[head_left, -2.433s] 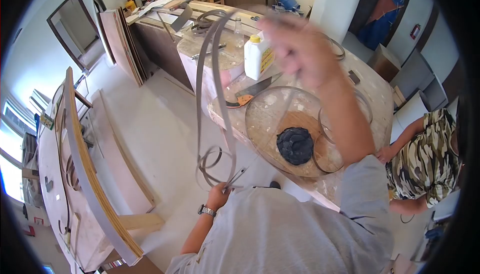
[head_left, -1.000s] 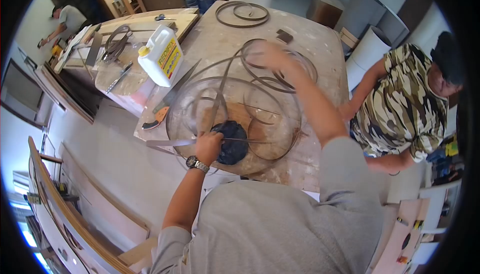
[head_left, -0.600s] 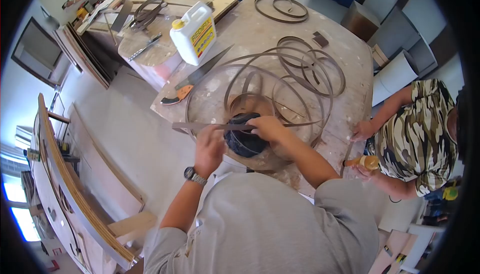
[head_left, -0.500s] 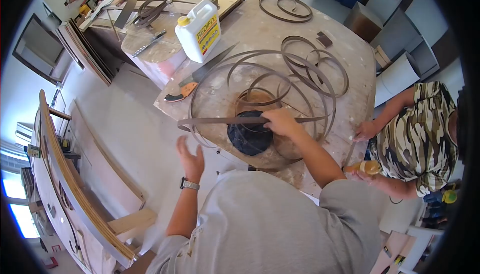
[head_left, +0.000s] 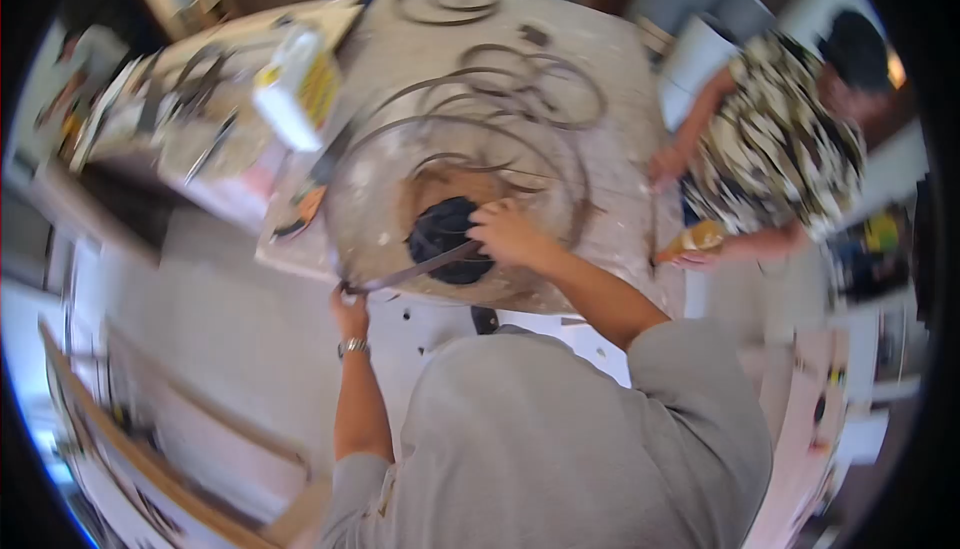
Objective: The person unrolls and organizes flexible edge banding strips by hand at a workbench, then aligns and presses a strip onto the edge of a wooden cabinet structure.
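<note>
Currently | hands: both gripping brown strip | strip: slanting over black bundle

Pale floor beside a stained worktable

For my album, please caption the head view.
Left hand and right hand hold a thin strip at a worktable bearing a black bundle.

Bundle on the table, coiled strips behind it, saw to its left, jug beyond the saw
</note>
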A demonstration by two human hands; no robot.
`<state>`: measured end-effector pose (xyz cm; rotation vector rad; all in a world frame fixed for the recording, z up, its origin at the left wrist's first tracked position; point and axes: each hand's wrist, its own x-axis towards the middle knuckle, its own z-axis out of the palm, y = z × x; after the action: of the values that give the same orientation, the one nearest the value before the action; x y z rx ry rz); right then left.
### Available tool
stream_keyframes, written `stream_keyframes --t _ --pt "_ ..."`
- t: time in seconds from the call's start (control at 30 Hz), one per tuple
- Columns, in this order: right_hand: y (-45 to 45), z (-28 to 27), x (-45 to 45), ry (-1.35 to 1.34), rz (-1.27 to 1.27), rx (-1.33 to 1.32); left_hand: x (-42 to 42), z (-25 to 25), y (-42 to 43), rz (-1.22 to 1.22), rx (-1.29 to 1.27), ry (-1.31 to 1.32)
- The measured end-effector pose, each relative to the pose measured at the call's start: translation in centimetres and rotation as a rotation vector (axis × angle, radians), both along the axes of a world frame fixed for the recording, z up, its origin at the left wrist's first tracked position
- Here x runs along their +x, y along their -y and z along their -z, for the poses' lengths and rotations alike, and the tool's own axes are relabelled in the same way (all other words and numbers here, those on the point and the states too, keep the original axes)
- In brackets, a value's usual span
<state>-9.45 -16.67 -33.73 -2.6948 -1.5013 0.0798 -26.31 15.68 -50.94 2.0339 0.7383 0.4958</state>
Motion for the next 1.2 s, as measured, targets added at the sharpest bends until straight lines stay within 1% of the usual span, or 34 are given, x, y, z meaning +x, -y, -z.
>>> stream_keyframes --t 0.03,0.07,0.1,0.13,0.17,0.2,0.3,0.4,0.43,0.47,0.53,0.6,0.63,0.7,0.8,0.83,0.9,0.97,1.0,1.1,1.13,1.17,1.2 --pt "0.3 0.4 -1.2 0.075 0.031 0.172 0.1 0.0 -0.4 0.025 0.181 -0.07" --pt "0.5 -0.6 -2.6 0.051 0.08 0.268 0.1 2.3 -1.6 0.07 0.3 -0.02" --pt "0.6 -1.5 -3.9 -0.009 0.116 0.387 0.4 1.6 -1.4 0.035 0.233 -0.068" --pt "0.6 -1.2 -4.6 -0.106 0.139 0.494 0.4 0.6 -1.4 0.083 0.138 -0.077" --pt "0.5 -1.8 -5.5 -0.249 0.161 0.638 0.4 0.7 -2.1 0.131 0.097 -0.088" --pt "0.5 -3.3 -6.5 -0.39 0.165 0.785 0.2 -0.2 -2.2 0.181 0.081 -0.071" --pt "1.9 -12.3 -11.1 -1.064 0.263 0.974 -0.8 -6.3 -1.8 0.19 0.149 -0.068" --pt "4.5 -18.1 -14.7 -1.441 -0.072 1.153 -1.2 -13.5 -0.6 0.214 0.143 -0.046" --pt "4.7 -19.7 -15.6 -1.537 -0.24 1.195 -0.5 -16.7 -0.2 0.21 0.1 -0.1" --pt "5.1 -21.0 -16.5 -1.624 -0.416 1.233 0.4 -18.9 0.3 0.205 0.059 -0.157" --pt "4.6 -23.6 -17.3 -1.72 -0.937 1.15 3.5 -18.9 -2.4 0.313 -0.002 -0.064" --pt "4.2 -25.7 -19.1 -1.731 -1.209 1.227 5.1 -24.2 1.1 0.325 -0.08 0.045" --pt "4.2 -26.5 -19.7 -1.739 -1.307 1.245 6.7 -22.9 -1.2 0.539 0.4 0.128" --pt "4.8 -26.9 -20.6 -1.724 -1.388 1.283 9.5 -23.9 -0.2 0.434 0.856 0.142" --pt "5.9 -26.7 -21.3 -1.724 -1.444 1.294 12.3 -23.3 2.9 0.436 0.657 0.126" --pt "6.4 -26.6 -21.6 -1.72 -1.452 1.304 13.4 -20.7 2.1 0.57 0.579 0.165" --pt "7.2 -26.5 -21.9 -1.72 -1.457 1.305 13.6 -18.5 3.4 0.649 0.835 -0.058" --pt "8.2 -26.4 -22.2 -1.709 -1.438 1.314 13.9 -15.2 4.2 0.419 -0.265 -0.068" --pt "8.7 -26.3 -22.3 -1.698 -1.437 1.321 13.8 -13.4 4.3 0.265 -0.806 -0.085" --pt "9.5 -25.7 -21.7 -1.717 -1.428 1.332 13.1 -9.6 3.4 0.264 -0.474 -0.071" --pt "9.5 -25.8 -21.6 -1.739 -1.431 1.323 13.1 -8.2 1.9 0.399 -0.317 -0.167" --pt "9.5 -25.7 -21.4 -1.757 -1.439 1.309 12.5 -9.8 2.9 0.529 -0.152 -0.241" --pt "9.5 -25.5 -21.2 -1.774 -1.451 1.291 12.1 -11.0 4.3 0.418 -0.252 -0.363"
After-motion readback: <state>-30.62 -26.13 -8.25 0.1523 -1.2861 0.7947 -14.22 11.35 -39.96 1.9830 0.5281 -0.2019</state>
